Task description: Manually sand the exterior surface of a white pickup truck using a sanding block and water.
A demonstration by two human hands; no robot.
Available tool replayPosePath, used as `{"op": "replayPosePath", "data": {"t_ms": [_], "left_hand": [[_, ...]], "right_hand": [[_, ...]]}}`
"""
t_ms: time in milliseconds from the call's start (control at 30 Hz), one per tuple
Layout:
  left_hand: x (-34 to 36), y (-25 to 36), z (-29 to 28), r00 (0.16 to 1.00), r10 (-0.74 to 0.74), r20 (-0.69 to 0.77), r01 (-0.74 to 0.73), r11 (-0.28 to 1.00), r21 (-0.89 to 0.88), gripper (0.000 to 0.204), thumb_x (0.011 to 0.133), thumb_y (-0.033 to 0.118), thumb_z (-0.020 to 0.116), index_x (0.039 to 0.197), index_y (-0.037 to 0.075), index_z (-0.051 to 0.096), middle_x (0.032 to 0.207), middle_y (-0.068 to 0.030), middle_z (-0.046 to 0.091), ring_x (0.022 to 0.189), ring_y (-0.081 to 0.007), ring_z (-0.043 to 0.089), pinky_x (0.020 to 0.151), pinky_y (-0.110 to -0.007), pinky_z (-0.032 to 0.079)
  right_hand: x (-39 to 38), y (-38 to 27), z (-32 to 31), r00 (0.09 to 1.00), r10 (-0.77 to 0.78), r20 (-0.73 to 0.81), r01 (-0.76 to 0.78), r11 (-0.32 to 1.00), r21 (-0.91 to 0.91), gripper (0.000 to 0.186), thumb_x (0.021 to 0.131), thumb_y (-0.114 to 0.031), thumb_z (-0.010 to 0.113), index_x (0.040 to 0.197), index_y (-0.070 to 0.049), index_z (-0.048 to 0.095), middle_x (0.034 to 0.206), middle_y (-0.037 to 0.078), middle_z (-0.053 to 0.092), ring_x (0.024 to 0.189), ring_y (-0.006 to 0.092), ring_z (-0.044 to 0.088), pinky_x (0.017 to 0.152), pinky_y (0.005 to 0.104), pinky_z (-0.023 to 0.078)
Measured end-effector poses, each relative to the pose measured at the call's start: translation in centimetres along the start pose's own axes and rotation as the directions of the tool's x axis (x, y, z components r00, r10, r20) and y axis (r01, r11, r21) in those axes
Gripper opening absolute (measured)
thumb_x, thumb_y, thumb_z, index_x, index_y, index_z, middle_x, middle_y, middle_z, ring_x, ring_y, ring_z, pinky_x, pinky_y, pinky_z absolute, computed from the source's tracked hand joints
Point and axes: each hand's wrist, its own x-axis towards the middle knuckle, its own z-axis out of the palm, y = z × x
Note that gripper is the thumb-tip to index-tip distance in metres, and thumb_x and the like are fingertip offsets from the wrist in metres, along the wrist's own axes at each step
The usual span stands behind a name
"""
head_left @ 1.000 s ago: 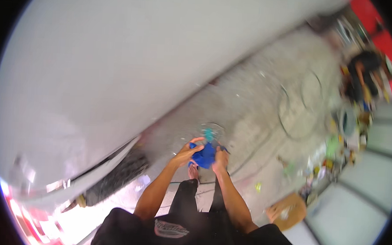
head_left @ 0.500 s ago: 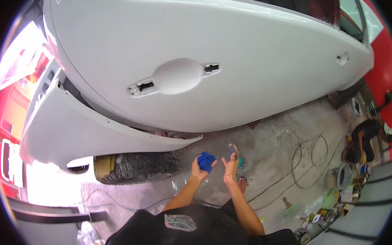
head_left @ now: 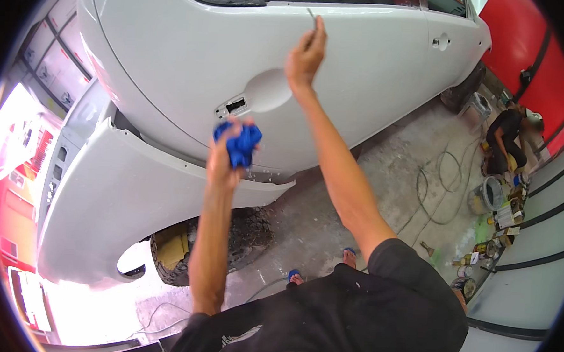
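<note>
A crumpled blue cloth (head_left: 245, 147) is gripped in my left hand (head_left: 221, 160), raised in front of the lower part of a pale grey-white car door (head_left: 364, 72). White drops fall just below the cloth. My right hand (head_left: 306, 61) is lifted higher, over the door beneath its window line. Between its fingers is a thin grey sheet (head_left: 312, 16), seen nearly edge-on; its exact kind is unclear. Whether either hand touches the door cannot be made out. The round handle recess (head_left: 270, 91) lies between my hands, partly behind the right wrist.
A loosened pale fender (head_left: 108, 199) juts out at the left above a muddy tyre (head_left: 243, 238). Another person (head_left: 510, 137) crouches at the far right. A bucket (head_left: 487, 196), cans (head_left: 464, 286), a brush (head_left: 427, 248) and a looping hose (head_left: 424, 202) lie on the concrete floor.
Both hands have risen from low beside the door to in front of it, the right far higher. The cloth has moved left and up. The view has shifted along the car.
</note>
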Motion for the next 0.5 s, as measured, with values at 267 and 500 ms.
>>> {"op": "replayPosePath", "data": {"t_ms": [267,500], "left_hand": [[18.7,10.7,15.5,0.723,0.665,0.188,-0.462,0.263,0.847,0.036,0.093,0.038,0.069,0.091,0.002,0.076,0.082,-0.0158,0.075,0.077,-0.0296,0.073,0.076,-0.040,0.056],[21.4,20.3,12.1,0.198,0.402,0.894,-0.343,-0.826,0.447,0.025,0.091,0.027,0.071,0.110,0.011,0.070,0.105,-0.0118,0.074,0.100,-0.0339,0.070,0.086,-0.044,0.056]], "right_hand": [[-9.3,-1.6,7.9,0.846,-0.230,0.480,0.434,0.821,-0.372,0.073,0.104,-0.034,0.048,0.160,0.005,0.022,0.164,0.027,0.026,0.156,0.0427,0.015,0.124,0.0626,0.010],[-4.0,-1.7,8.0,0.952,-0.172,0.253,0.279,0.828,-0.487,0.072,0.104,-0.038,0.044,0.157,0.009,0.026,0.166,0.024,0.024,0.157,0.0380,0.014,0.128,0.0521,0.009]]}}
